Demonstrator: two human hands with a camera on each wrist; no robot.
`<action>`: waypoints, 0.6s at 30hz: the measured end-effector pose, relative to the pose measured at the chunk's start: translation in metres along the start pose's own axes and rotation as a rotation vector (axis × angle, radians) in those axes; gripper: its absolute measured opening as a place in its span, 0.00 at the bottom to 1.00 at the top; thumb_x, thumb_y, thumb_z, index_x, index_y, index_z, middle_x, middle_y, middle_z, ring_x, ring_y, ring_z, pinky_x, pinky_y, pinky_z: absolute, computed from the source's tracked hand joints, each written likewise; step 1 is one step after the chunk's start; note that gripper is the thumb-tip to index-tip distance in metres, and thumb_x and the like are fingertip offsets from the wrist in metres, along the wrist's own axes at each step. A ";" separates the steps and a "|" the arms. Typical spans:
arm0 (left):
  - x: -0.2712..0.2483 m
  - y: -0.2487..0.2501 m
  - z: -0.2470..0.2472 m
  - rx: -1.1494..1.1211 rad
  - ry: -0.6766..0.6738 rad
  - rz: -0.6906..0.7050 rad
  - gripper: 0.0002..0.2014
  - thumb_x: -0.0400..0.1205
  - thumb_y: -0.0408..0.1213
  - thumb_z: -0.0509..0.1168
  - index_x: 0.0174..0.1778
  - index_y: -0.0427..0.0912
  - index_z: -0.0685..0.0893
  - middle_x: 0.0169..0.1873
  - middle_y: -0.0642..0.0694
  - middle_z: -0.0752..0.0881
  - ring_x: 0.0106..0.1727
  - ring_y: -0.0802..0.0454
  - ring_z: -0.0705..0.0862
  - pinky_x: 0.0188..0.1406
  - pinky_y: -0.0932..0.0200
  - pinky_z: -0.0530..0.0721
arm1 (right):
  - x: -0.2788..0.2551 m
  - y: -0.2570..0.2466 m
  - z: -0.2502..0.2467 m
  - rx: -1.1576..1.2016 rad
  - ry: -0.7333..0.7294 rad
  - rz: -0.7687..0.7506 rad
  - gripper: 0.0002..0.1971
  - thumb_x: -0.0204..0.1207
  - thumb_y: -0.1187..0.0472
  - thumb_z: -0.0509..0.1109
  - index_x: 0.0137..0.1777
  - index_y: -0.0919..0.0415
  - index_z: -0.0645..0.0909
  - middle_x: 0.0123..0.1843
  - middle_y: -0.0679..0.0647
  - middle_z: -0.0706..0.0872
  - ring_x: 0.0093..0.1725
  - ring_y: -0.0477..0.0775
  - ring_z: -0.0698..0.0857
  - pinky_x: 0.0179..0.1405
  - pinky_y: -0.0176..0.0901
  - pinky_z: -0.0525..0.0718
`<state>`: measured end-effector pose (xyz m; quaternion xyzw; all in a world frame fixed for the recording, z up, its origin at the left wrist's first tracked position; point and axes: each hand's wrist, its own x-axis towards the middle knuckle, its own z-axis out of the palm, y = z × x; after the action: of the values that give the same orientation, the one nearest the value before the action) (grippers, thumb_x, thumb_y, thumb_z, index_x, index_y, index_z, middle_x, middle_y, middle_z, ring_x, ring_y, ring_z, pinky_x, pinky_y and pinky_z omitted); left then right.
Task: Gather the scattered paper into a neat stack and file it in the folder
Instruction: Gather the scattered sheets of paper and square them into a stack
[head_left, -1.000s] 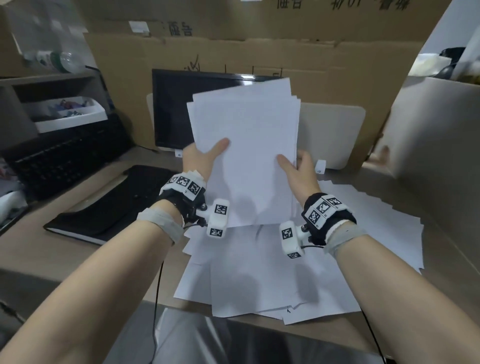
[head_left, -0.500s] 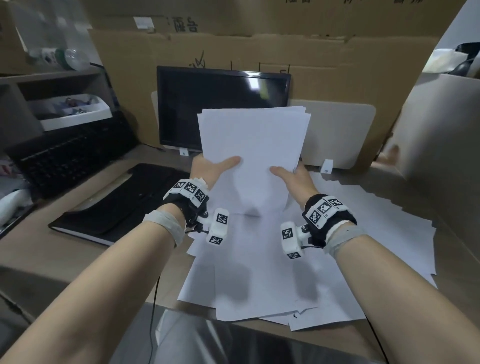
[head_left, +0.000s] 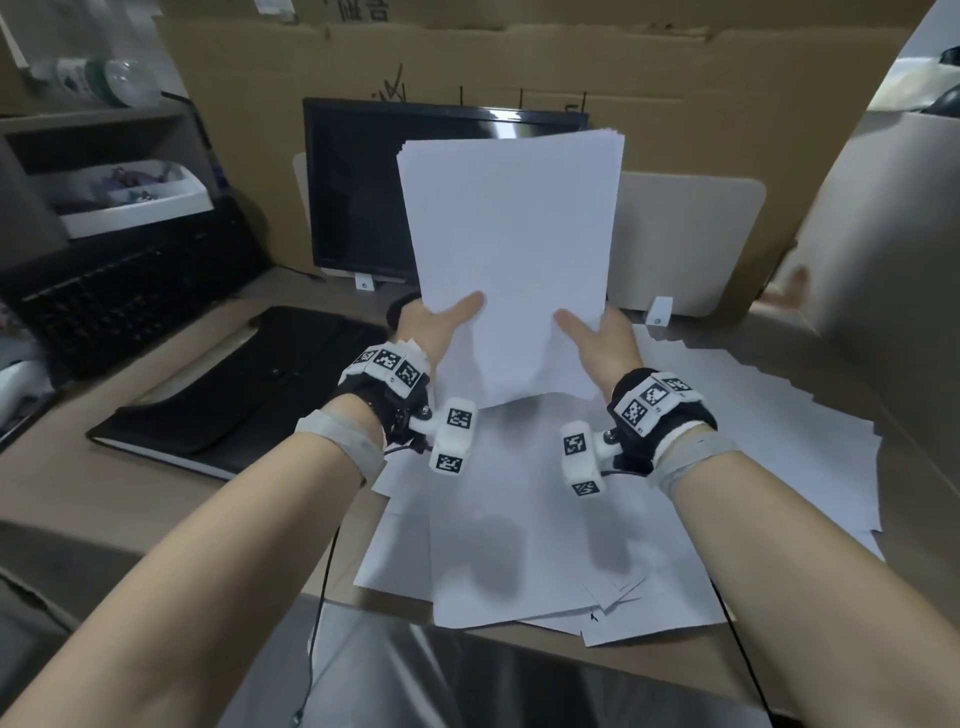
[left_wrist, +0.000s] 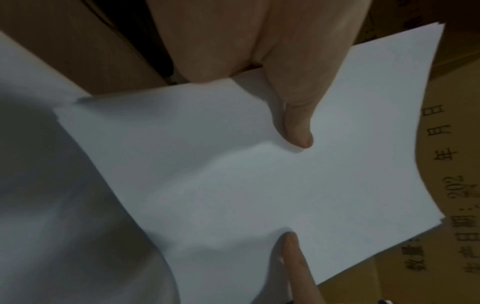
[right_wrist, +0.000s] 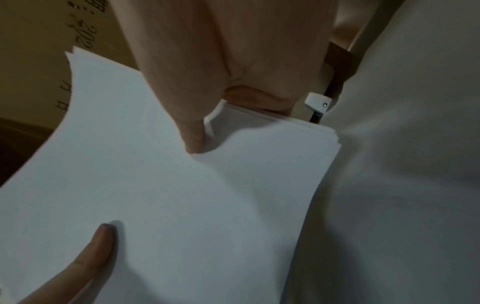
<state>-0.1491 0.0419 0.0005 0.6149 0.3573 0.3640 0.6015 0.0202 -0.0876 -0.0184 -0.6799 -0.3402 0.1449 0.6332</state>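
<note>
A stack of white paper (head_left: 511, 244) stands upright above the desk, held by both hands at its lower sides. My left hand (head_left: 434, 325) pinches its left edge, thumb across the front face; the wrist view shows that thumb (left_wrist: 296, 115) pressing the paper stack (left_wrist: 233, 174). My right hand (head_left: 597, 338) pinches the right edge the same way, its thumb (right_wrist: 187, 115) on the paper stack (right_wrist: 182, 195). Loose sheets (head_left: 649, 493) lie spread flat on the desk below. A black folder (head_left: 249, 384) lies closed on the desk to the left.
A dark monitor (head_left: 363, 187) stands behind the stack, with a beige board (head_left: 691, 239) to its right. A black keyboard (head_left: 104, 291) and a shelf with a white tray (head_left: 130, 202) sit at the left. Cardboard walls (head_left: 519, 62) enclose the desk.
The stack dropped down toward the desk half a second ago and has now risen again. Its sheets look more even at the top than one second ago. Both hands keep their hold.
</note>
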 end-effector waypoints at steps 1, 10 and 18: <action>-0.002 0.002 0.004 -0.005 0.002 -0.003 0.14 0.73 0.50 0.77 0.45 0.46 0.87 0.47 0.50 0.91 0.47 0.50 0.88 0.60 0.49 0.82 | 0.000 -0.001 -0.005 -0.008 0.002 -0.010 0.18 0.79 0.57 0.74 0.67 0.58 0.79 0.58 0.43 0.88 0.56 0.40 0.87 0.57 0.33 0.82; -0.020 -0.013 0.048 0.160 -0.147 -0.186 0.28 0.76 0.50 0.74 0.66 0.34 0.82 0.57 0.38 0.86 0.54 0.43 0.84 0.64 0.45 0.83 | -0.020 0.021 -0.064 -0.222 0.170 0.161 0.21 0.79 0.53 0.70 0.69 0.61 0.81 0.65 0.57 0.87 0.64 0.62 0.85 0.68 0.61 0.81; -0.029 -0.036 0.083 0.415 -0.248 -0.390 0.24 0.75 0.48 0.72 0.59 0.35 0.77 0.48 0.37 0.80 0.54 0.39 0.84 0.60 0.45 0.83 | -0.044 0.045 -0.135 -0.289 0.439 0.345 0.17 0.81 0.63 0.66 0.68 0.67 0.81 0.63 0.62 0.87 0.61 0.67 0.85 0.62 0.52 0.83</action>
<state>-0.0903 -0.0220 -0.0367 0.6842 0.4592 0.0830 0.5604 0.0860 -0.2177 -0.0504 -0.8257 -0.0921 0.0502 0.5542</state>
